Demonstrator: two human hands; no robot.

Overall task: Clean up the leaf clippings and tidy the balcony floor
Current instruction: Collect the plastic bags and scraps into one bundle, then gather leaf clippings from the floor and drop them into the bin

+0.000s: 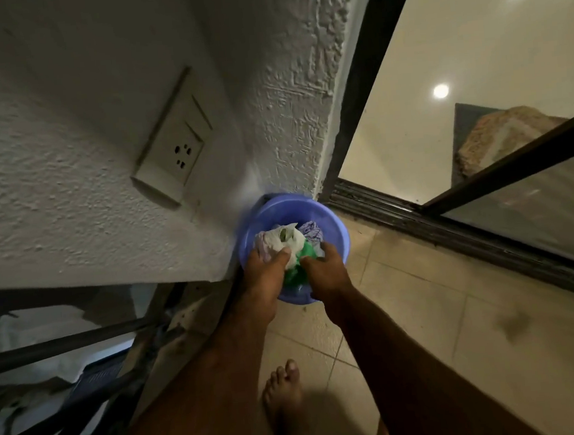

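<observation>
Crumpled white paper point(289, 242) lies in the blue bin point(336, 234). Your left hand point(266, 272) pinches it; your right hand point(324, 267) closes its fingers on green material point(308, 250) alongside.

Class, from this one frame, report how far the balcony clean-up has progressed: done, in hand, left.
Done: crumpled white paper and green waste sit in the blue bin. In hand: the left hand grips the paper; the right hand reaches onto the green waste, grip unclear. Left: a dark smudge marks the floor tiles, and the door track looks grimy. No loose clippings show.
</observation>
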